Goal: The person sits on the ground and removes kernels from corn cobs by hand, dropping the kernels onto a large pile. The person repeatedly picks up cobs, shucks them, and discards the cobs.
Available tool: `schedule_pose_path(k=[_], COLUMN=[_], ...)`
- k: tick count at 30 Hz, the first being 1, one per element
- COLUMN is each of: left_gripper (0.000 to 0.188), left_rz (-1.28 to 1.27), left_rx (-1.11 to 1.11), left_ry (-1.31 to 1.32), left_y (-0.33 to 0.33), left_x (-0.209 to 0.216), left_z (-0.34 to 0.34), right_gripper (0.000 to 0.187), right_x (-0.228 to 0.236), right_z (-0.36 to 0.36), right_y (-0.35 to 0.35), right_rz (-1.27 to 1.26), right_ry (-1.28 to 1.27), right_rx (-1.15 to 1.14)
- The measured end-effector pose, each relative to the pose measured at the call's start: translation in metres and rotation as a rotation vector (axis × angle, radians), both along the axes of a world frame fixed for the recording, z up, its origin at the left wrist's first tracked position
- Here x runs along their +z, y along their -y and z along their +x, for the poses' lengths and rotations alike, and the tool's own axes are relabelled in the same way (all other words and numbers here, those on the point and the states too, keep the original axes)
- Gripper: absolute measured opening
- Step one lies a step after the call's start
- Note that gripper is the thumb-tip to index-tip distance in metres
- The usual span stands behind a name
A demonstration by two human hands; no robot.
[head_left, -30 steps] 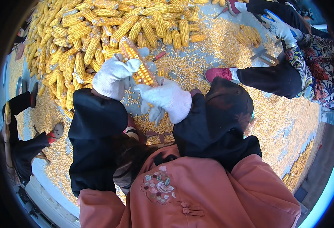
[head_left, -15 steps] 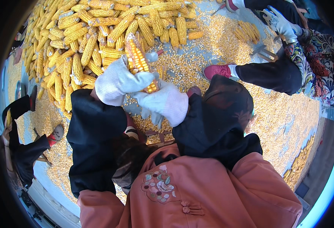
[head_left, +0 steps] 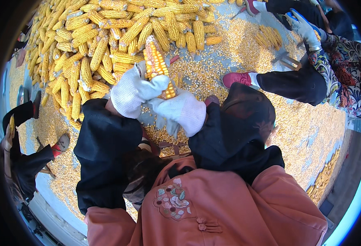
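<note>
Between my two gloved hands stands a partly shelled corn cob (head_left: 157, 64), with bare strips showing between its rows of yellow kernels. My left hand (head_left: 138, 89), in a white knit glove, grips the cob from the left, its thumb lying across the kernels. Lower down, my right hand (head_left: 175, 105), gloved the same way, is closed round the cob's bottom end. Part of that end is hidden by the fingers. Just beyond my hands lies a large heap of whole corn cobs (head_left: 96, 53).
Loose kernels (head_left: 238, 45) cover much of the ground. A smaller pile of cobs (head_left: 269, 37) lies at the far right, by a co-worker's gloved hand (head_left: 303, 30) and pink shoe (head_left: 237, 78). Another person's leg (head_left: 30, 164) is at the left, near a metal basin (head_left: 21, 95).
Both my hands and the cob have shifted slightly to the right. The cob stands a little more upright, and my left thumb has moved over its kernels.
</note>
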State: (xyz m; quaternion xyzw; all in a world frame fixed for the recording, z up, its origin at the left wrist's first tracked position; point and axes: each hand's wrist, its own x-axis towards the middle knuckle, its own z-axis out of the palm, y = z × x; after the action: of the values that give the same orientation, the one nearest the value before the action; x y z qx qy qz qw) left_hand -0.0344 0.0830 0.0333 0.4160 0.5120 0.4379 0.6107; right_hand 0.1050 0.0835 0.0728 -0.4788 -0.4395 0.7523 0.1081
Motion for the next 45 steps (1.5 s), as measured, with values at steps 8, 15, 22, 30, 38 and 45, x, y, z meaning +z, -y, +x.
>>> schedule_pose_path(k=[8, 15, 22, 30, 38, 45], left_gripper=[0.029, 0.049, 0.040, 0.027, 0.045, 0.046], left_rz=[-0.204, -0.067, 0.040, -0.016, -0.019, -0.072], left_rx=[0.050, -0.275, -0.102, 0.293, 0.414, 0.601], left_ry=[0.259, -0.200, -0.014, 0.390, 0.818, 0.696], left_y=[-0.007, -0.011, -0.007, 0.032, 0.069, 0.070], left_x=[0.013, 0.015, 0.015, 0.030, 0.023, 0.026], left_z=[0.001, 0.000, -0.016, 0.018, 0.041, 0.051], right_gripper=[0.029, 0.026, 0.030, 0.031, 0.039, 0.037], right_x=[0.001, -0.039, -0.002, 0.020, -0.018, 0.012], right_z=[0.011, 0.008, 0.006, 0.014, 0.019, 0.021], right_y=[0.001, 0.005, -0.001, 0.001, 0.024, 0.027], right_rz=[0.026, 0.164, 0.011, 0.072, 1.069, 0.197], right_ry=[-0.158, -0.364, -0.168, -0.058, -0.191, -0.172], right_rx=[0.019, -0.093, -0.043, 0.141, 0.382, 0.167])
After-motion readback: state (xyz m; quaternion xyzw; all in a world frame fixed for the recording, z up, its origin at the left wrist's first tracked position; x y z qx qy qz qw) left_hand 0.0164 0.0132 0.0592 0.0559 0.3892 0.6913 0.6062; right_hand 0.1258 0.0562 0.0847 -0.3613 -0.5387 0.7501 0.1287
